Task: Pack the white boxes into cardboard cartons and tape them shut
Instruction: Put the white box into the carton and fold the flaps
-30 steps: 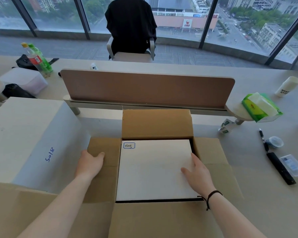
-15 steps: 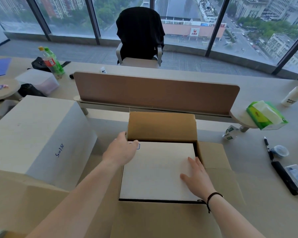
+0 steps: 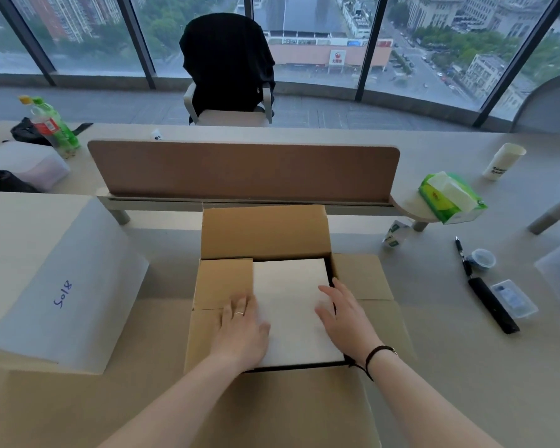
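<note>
A cardboard carton [image 3: 265, 232] stands on the desk in front of me with a white box [image 3: 291, 299] lying flat inside. Its left flap [image 3: 222, 282] is folded over the left part of the box. My left hand [image 3: 241, 328] presses flat on that flap's edge and the box. My right hand [image 3: 345, 313] rests flat, fingers spread, on the right side of the white box, beside the right flap [image 3: 362, 276], which lies open outward. The far flap stands upright. A second white box [image 3: 42, 273] marked "So18" sits to the left on another carton.
A brown desk divider [image 3: 243, 169] runs behind the carton. To the right lie a black pen [image 3: 464, 263], a black cutter [image 3: 493, 305], a small clear case [image 3: 513, 302], a lid, a tissue pack [image 3: 450, 197] and a paper cup [image 3: 503, 161]. Bottles [image 3: 50, 126] stand at far left.
My left hand went from the left flap lying outward up to the far left corner, then folded the flap over the box and now presses it. The right hand stayed on the box.
</note>
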`<control>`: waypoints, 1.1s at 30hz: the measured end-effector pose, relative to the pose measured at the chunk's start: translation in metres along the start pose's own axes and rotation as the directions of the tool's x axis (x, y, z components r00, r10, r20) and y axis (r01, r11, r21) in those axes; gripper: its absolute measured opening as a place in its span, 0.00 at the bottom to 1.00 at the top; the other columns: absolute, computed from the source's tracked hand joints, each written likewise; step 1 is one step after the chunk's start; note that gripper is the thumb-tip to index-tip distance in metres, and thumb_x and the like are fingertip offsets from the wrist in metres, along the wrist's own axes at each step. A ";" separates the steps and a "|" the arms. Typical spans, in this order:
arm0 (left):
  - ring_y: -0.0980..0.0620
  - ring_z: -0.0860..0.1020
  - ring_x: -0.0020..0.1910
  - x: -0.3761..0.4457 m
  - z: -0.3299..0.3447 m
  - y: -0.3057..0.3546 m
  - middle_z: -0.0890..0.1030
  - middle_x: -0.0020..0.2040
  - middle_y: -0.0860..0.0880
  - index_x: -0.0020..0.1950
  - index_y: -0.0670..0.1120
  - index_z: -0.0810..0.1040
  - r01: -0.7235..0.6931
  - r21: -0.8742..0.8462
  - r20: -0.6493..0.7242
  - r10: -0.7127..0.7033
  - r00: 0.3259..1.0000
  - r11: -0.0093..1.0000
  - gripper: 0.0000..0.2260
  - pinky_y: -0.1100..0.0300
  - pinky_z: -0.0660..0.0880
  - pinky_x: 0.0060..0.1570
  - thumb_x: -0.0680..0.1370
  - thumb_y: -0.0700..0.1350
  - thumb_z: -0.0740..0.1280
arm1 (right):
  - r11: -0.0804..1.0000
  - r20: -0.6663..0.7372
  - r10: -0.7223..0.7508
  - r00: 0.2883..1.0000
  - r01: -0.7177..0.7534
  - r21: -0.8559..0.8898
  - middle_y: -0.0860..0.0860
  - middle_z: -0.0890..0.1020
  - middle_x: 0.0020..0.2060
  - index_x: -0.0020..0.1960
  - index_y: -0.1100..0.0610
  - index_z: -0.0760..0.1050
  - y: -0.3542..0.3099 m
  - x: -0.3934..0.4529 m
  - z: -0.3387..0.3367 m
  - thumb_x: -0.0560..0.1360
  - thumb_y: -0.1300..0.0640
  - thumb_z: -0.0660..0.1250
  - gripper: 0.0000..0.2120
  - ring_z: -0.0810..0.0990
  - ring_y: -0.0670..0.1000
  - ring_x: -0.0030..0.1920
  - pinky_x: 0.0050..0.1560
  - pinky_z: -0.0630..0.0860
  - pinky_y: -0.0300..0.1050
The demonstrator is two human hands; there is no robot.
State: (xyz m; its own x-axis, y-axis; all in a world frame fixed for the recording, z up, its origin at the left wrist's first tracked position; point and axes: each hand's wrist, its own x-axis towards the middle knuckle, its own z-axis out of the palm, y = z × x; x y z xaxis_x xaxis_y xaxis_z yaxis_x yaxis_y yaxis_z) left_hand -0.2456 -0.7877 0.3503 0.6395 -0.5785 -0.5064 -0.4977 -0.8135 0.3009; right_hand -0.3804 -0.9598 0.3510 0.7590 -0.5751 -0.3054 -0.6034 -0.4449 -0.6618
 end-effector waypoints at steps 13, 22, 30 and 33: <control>0.39 0.44 0.81 0.007 0.013 0.031 0.44 0.84 0.47 0.83 0.43 0.43 0.121 0.101 -0.069 -0.115 0.991 0.987 0.36 0.42 0.48 0.79 0.83 0.60 0.53 | 0.886 -0.136 0.456 0.879 -0.433 0.168 0.60 0.66 0.76 0.81 0.57 0.53 0.074 0.035 -0.062 0.78 0.42 0.68 0.41 0.65 0.61 0.75 0.74 0.65 0.55; 0.40 0.44 0.82 0.007 0.014 0.034 0.43 0.84 0.48 0.83 0.44 0.44 0.134 0.087 -0.091 -0.126 0.988 0.987 0.36 0.43 0.49 0.79 0.82 0.61 0.54 | 0.936 -0.219 0.314 0.924 -0.263 0.232 0.52 0.84 0.44 0.46 0.55 0.80 0.047 0.031 -0.097 0.77 0.45 0.68 0.13 0.83 0.54 0.44 0.48 0.82 0.53; 0.43 0.54 0.80 0.010 0.008 0.021 0.59 0.81 0.50 0.81 0.47 0.55 0.053 -0.081 -0.179 -0.067 0.982 0.995 0.30 0.46 0.61 0.76 0.83 0.58 0.57 | 0.999 0.063 -0.041 0.997 0.041 -0.009 0.45 0.79 0.60 0.67 0.48 0.75 -0.031 0.012 -0.041 0.79 0.35 0.60 0.23 0.78 0.48 0.59 0.59 0.75 0.46; 0.48 0.60 0.77 0.011 0.001 0.007 0.68 0.77 0.51 0.80 0.49 0.61 -0.001 -0.197 -0.192 -0.037 0.981 0.980 0.26 0.49 0.64 0.73 0.83 0.55 0.59 | 0.950 0.164 -0.132 0.978 0.172 -0.261 0.48 0.69 0.73 0.74 0.48 0.68 -0.027 0.010 -0.006 0.82 0.39 0.57 0.24 0.67 0.52 0.73 0.72 0.64 0.49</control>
State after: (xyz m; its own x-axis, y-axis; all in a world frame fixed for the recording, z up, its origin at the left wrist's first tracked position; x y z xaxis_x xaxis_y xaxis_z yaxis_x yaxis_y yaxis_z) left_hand -0.2426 -0.7995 0.3466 0.7579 -0.5486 -0.3530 -0.3736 -0.8086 0.4545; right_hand -0.3581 -0.9577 0.3698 0.8619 -0.3910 -0.3229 -0.5062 -0.7011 -0.5021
